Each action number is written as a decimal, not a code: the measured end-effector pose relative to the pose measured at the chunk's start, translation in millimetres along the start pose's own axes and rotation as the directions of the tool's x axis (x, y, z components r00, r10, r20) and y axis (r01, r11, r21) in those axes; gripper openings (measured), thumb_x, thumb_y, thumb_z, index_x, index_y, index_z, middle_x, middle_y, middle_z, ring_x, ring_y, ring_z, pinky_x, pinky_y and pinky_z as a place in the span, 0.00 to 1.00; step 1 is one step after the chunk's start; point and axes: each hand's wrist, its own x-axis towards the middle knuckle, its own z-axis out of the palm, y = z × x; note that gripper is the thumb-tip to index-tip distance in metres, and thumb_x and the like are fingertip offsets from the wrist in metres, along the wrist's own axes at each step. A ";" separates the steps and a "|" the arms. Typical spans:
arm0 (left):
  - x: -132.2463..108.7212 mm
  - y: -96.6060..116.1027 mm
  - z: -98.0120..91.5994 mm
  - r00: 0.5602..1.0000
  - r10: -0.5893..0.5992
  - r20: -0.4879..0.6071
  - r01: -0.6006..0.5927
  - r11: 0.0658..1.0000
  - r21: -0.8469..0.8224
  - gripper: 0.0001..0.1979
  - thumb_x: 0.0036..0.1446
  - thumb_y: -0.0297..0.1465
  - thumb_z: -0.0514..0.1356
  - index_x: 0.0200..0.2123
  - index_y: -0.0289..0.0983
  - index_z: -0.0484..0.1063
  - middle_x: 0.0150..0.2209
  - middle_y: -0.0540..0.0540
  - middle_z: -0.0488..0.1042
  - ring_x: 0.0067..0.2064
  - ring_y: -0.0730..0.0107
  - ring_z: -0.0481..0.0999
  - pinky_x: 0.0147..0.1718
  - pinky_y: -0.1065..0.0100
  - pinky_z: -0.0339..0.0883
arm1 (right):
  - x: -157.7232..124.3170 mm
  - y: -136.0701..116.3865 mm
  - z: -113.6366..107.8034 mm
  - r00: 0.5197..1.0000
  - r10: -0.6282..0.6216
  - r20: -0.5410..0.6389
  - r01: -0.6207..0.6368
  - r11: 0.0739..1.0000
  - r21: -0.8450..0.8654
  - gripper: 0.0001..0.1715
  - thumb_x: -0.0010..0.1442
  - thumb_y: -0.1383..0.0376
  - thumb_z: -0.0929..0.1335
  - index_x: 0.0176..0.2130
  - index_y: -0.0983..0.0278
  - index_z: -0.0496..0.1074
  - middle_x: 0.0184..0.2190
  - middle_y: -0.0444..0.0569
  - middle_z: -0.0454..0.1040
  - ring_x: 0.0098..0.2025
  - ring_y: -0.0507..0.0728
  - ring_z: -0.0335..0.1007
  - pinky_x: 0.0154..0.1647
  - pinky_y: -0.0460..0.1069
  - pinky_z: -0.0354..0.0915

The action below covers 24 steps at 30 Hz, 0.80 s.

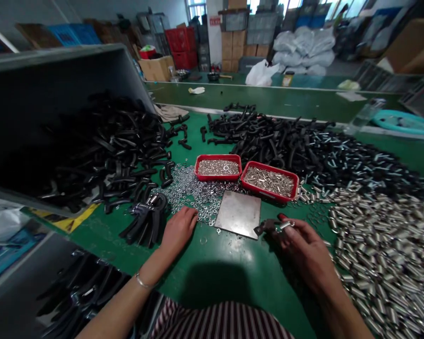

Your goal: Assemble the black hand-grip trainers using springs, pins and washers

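Right hand (304, 252) holds a black part (267, 227) at four o'clock of the metal plate (239, 213), with a silver piece (287, 225) by the thumb. Left hand (179, 227), at nine o'clock, has its fingers bent at the edge of the loose nuts (183, 188); whether it pinches one cannot be told. Good handling here probably means keeping the black part steady, its silver piece clear of stray fingers, and separating single nuts without scattering the rest.
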 end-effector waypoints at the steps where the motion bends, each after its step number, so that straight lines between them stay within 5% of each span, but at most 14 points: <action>1: 4.3 -1.3 -0.1 1.000 -0.004 -0.018 0.005 0.999 0.034 0.10 0.68 0.33 0.52 0.46 0.38 0.72 0.42 0.43 0.73 0.44 0.61 0.75 0.46 0.64 0.68 | -2.1 6.1 10.0 0.999 0.019 0.045 -0.024 0.993 0.113 0.19 0.54 0.54 0.76 0.44 0.59 0.75 0.33 0.45 0.73 0.29 0.52 0.66 0.30 0.48 0.67; 4: 9.8 -7.7 1.1 0.995 -0.057 -0.087 0.064 0.995 0.082 0.11 0.68 0.29 0.52 0.47 0.36 0.72 0.42 0.42 0.73 0.45 0.60 0.74 0.48 0.62 0.68 | -7.5 20.0 29.2 0.987 0.058 0.151 -0.105 0.940 0.323 0.15 0.56 0.58 0.76 0.42 0.61 0.76 0.28 0.42 0.68 0.26 0.49 0.59 0.27 0.46 0.63; 8: 0.9 -15.7 7.7 0.983 -0.137 -0.123 0.144 0.988 0.049 0.13 0.68 0.26 0.49 0.49 0.35 0.72 0.42 0.40 0.72 0.45 0.60 0.74 0.50 0.62 0.67 | -15.0 33.1 38.4 0.972 0.111 0.208 -0.183 0.910 0.371 0.14 0.58 0.58 0.75 0.42 0.61 0.76 0.28 0.43 0.67 0.28 0.50 0.59 0.26 0.46 0.62; 14: -8.7 -13.7 8.9 0.980 -0.191 -0.062 0.195 0.979 0.063 0.11 0.68 0.29 0.51 0.47 0.36 0.72 0.42 0.41 0.72 0.45 0.60 0.73 0.47 0.64 0.66 | -19.6 53.3 43.3 0.957 0.182 0.227 -0.257 0.893 0.370 0.14 0.58 0.58 0.75 0.42 0.62 0.76 0.27 0.43 0.65 0.27 0.50 0.58 0.27 0.45 0.62; 24: 18.2 -18.9 1.6 0.986 -0.133 0.098 0.116 0.980 0.159 0.11 0.65 0.25 0.51 0.45 0.33 0.72 0.41 0.38 0.72 0.43 0.56 0.73 0.45 0.61 0.66 | -16.4 52.0 45.8 0.951 0.135 0.279 -0.251 0.864 0.436 0.10 0.61 0.60 0.72 0.42 0.62 0.75 0.28 0.45 0.69 0.28 0.50 0.61 0.26 0.45 0.62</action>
